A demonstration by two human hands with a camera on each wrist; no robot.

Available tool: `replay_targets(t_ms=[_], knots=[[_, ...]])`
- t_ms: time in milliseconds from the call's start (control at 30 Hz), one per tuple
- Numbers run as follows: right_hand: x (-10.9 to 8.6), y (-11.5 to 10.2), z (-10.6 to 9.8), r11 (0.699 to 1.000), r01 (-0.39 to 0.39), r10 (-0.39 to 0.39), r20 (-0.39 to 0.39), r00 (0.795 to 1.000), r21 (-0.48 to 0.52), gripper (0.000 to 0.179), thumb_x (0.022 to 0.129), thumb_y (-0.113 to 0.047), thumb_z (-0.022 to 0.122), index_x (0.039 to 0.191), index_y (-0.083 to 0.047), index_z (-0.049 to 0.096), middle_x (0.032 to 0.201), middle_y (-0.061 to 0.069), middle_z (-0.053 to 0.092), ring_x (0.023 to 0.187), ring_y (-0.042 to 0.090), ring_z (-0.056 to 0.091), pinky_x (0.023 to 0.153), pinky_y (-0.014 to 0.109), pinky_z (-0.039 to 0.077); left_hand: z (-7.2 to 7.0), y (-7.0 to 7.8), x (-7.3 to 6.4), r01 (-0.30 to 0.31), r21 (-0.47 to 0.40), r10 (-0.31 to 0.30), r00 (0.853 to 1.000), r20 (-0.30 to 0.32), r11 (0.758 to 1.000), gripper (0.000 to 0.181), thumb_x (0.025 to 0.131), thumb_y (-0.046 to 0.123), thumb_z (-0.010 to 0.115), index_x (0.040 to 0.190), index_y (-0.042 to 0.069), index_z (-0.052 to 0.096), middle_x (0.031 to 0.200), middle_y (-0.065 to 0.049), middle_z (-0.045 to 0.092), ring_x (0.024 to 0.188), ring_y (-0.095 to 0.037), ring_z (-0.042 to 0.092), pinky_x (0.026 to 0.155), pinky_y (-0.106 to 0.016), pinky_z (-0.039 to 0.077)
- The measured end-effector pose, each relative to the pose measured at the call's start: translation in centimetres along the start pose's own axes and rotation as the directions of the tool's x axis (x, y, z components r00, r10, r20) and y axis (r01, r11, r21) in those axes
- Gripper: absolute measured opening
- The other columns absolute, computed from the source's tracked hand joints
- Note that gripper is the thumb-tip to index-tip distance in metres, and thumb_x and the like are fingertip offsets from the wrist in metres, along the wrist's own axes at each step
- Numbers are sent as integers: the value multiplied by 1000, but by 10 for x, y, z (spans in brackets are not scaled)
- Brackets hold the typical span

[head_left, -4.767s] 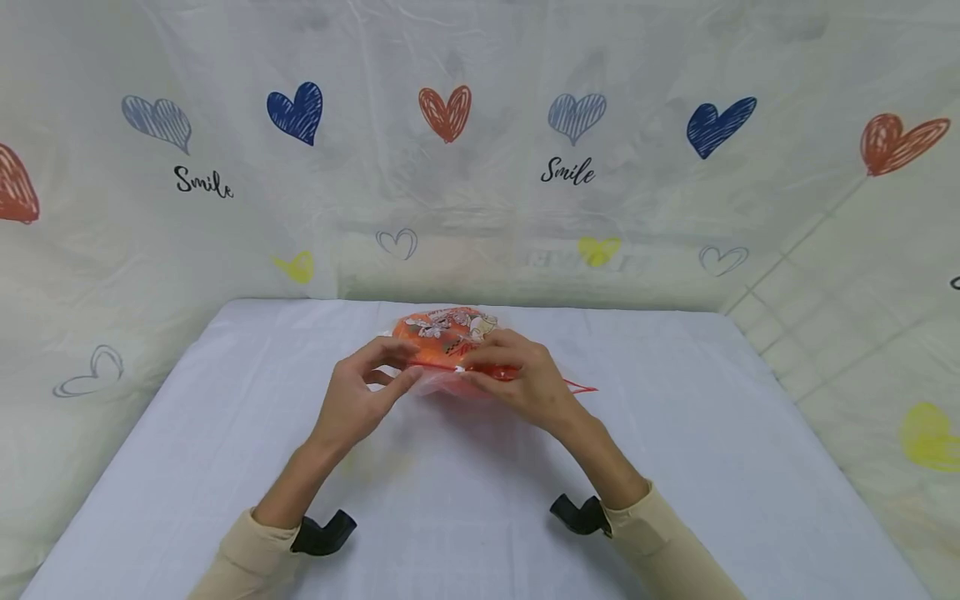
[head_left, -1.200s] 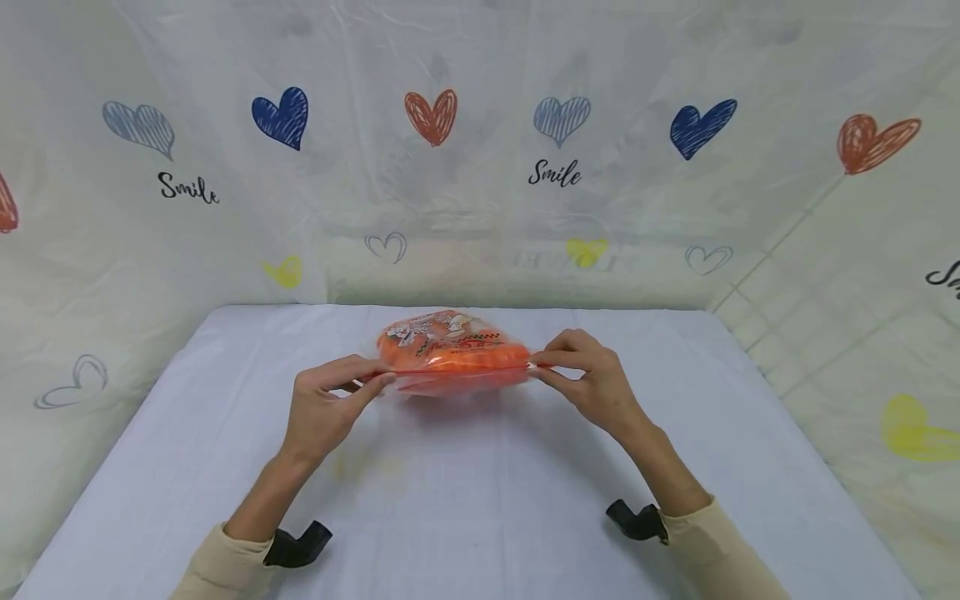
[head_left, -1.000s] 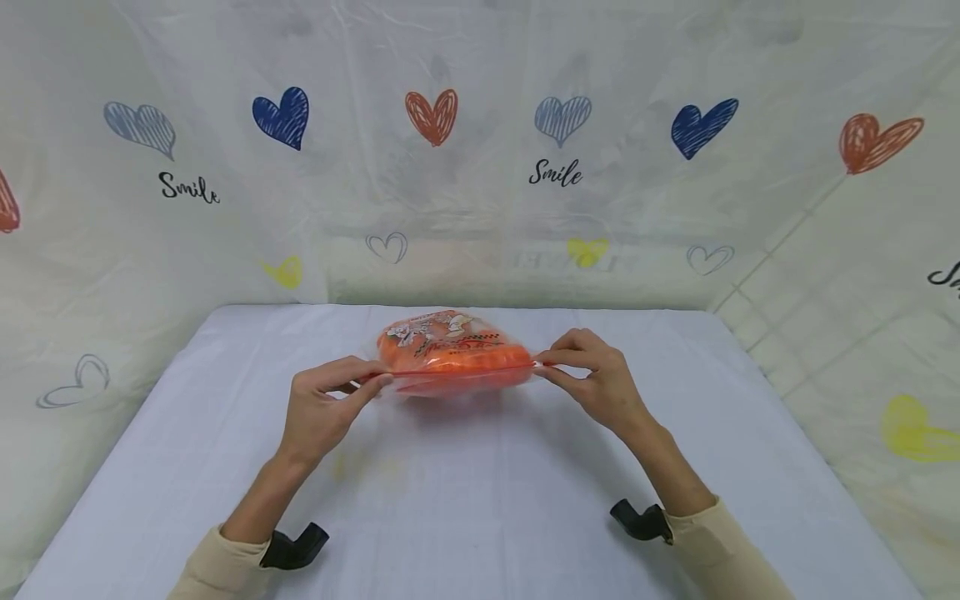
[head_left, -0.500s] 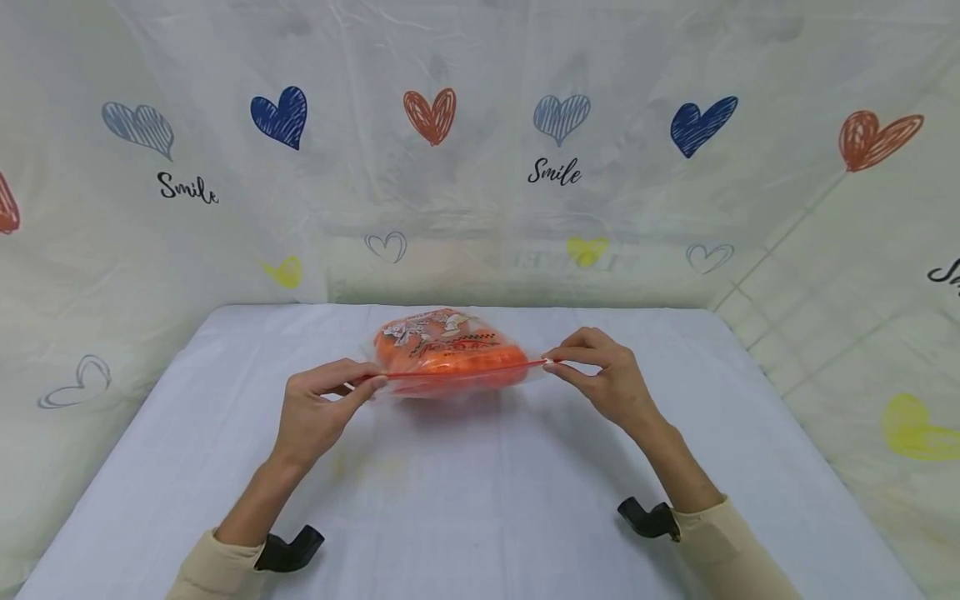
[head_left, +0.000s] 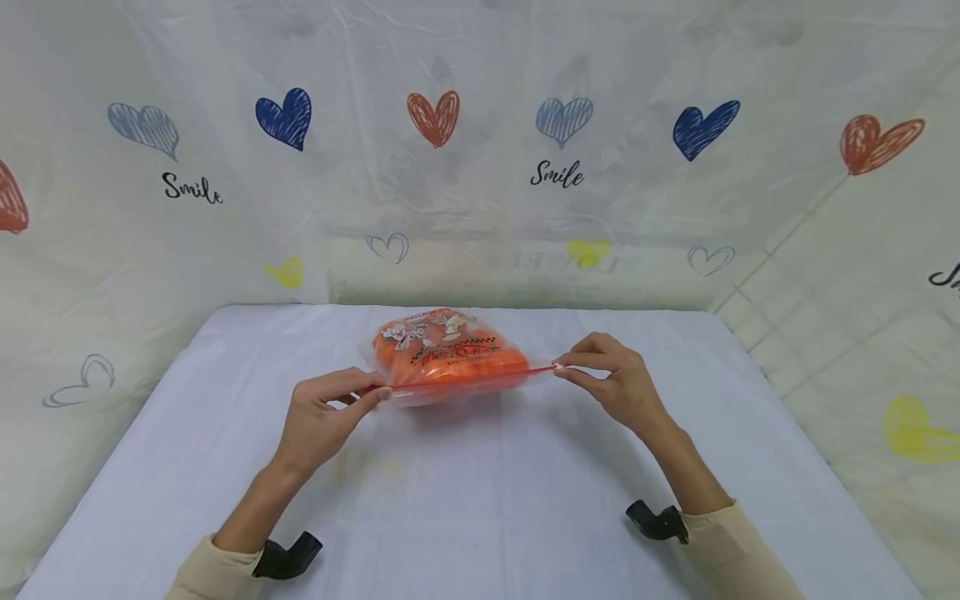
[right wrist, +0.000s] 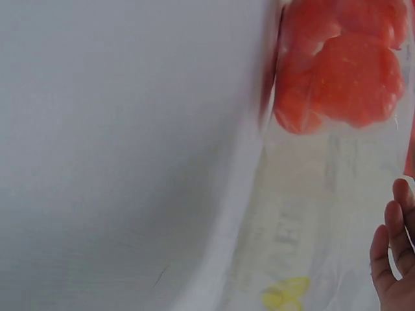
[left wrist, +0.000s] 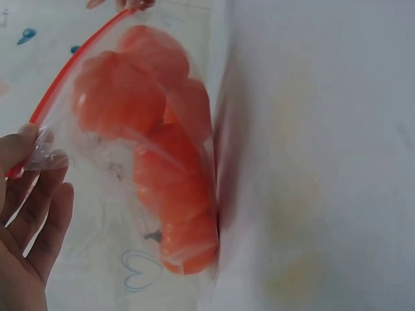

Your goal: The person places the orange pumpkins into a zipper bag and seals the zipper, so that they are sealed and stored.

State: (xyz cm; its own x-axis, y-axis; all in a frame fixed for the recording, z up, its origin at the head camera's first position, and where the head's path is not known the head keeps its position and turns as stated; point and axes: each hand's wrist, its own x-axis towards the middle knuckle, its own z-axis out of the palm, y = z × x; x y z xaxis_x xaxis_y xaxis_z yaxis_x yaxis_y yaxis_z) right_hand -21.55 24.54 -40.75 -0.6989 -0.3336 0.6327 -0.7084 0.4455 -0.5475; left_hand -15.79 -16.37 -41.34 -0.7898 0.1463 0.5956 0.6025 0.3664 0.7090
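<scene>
A clear zip bag (head_left: 435,397) with a cartoon print sits at the back of the table, with several orange, pumpkin-shaped pieces (left wrist: 172,168) inside. Its red zip strip (head_left: 472,382) runs along the near edge, stretched between both hands. The left hand (head_left: 318,421) pinches the strip's left end between thumb and fingers. At the right end, the right hand (head_left: 622,387) pinches a small white slider (head_left: 558,367) on the strip. In the right wrist view the strip and the right fingertips are mostly cut off by the frame edge.
A white cloth covers the table (head_left: 480,500). Behind it hangs a pale plastic sheet (head_left: 480,183) printed with hearts and words. Black camera mounts (head_left: 288,557) sit at both sleeve cuffs.
The right hand has moved from the middle of the strip to its right end, the slider with it. The left hand has shifted left and slightly nearer, and the strip is now drawn straight.
</scene>
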Motion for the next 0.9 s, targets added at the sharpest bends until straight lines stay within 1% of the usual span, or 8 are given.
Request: replay_targets(t_ms=[67, 233, 300, 400, 533, 667, 767, 900], knots=[[-2, 2, 0, 999, -23, 22, 10, 1000, 23, 29, 77, 9, 85, 98, -11, 85, 87, 0, 69, 90, 7, 59, 73, 13, 48, 0, 0, -1, 14, -7, -14, 1000, 13, 1000, 19, 87, 4, 82, 106, 6, 82, 86, -7, 79, 70, -7, 65, 65, -21, 57], [-8, 3, 1, 988, -134, 130, 59, 990, 71, 19, 85, -5, 84, 100, -16, 84, 89, -2, 70, 84, 6, 63, 73, 15, 51, 1, -2, -4, 74, 14, -75, 996, 38, 997, 17, 89, 9, 82, 106, 13, 83, 87, 0, 79, 72, -6, 66, 67, -23, 58], [-10, 3, 2, 984, -166, 160, 89, 983, 65, 16, 87, -11, 84, 100, -20, 83, 90, -4, 71, 84, 5, 65, 76, 16, 53, 0, -4, -6, 87, 28, -89, 994, 57, 996, 16, 89, 10, 82, 104, 16, 83, 89, 3, 80, 73, -6, 67, 68, -23, 58], [-13, 3, 3, 982, -183, 175, 131, 976, 46, 16, 87, -14, 85, 99, -24, 82, 91, -8, 71, 85, 5, 65, 79, 18, 54, -2, -6, -8, 100, 36, -103, 989, 105, 994, 13, 90, 13, 82, 101, 21, 82, 90, 5, 80, 74, -6, 66, 68, -24, 59], [-16, 2, 4, 980, -192, 181, 176, 968, 49, 18, 85, -15, 86, 99, -26, 81, 94, -9, 72, 88, 9, 65, 79, 23, 56, -6, -7, -10, 114, 45, -120, 973, 195, 992, 12, 90, 18, 82, 100, 25, 81, 90, 9, 79, 77, -6, 66, 69, -25, 59], [-18, 2, 4, 981, -191, 178, 217, 960, 39, 16, 87, -17, 85, 100, -24, 80, 97, -5, 73, 91, 18, 65, 80, 29, 57, -9, -8, -11, 128, 72, -142, 955, 262, 989, 10, 92, 24, 81, 101, 26, 80, 90, 12, 77, 80, -5, 67, 69, -25, 59], [-19, 1, 3, 981, -195, 185, 240, 953, 19, 18, 88, -18, 85, 105, -23, 79, 102, -1, 73, 94, 18, 65, 82, 30, 58, -10, -7, -12, 135, 92, -156, 947, 280, 986, 10, 93, 25, 80, 103, 25, 80, 90, 13, 77, 81, -5, 66, 69, -25, 58], [-17, -2, -1, 968, -247, 249, 232, 940, -36, 26, 90, -25, 83, 115, -27, 75, 114, -5, 71, 101, 9, 64, 90, 31, 58, -11, -7, -9, 132, 132, -162, 955, 250, 982, 11, 94, 25, 78, 105, 23, 80, 94, 13, 77, 83, -4, 66, 71, -24, 58]])
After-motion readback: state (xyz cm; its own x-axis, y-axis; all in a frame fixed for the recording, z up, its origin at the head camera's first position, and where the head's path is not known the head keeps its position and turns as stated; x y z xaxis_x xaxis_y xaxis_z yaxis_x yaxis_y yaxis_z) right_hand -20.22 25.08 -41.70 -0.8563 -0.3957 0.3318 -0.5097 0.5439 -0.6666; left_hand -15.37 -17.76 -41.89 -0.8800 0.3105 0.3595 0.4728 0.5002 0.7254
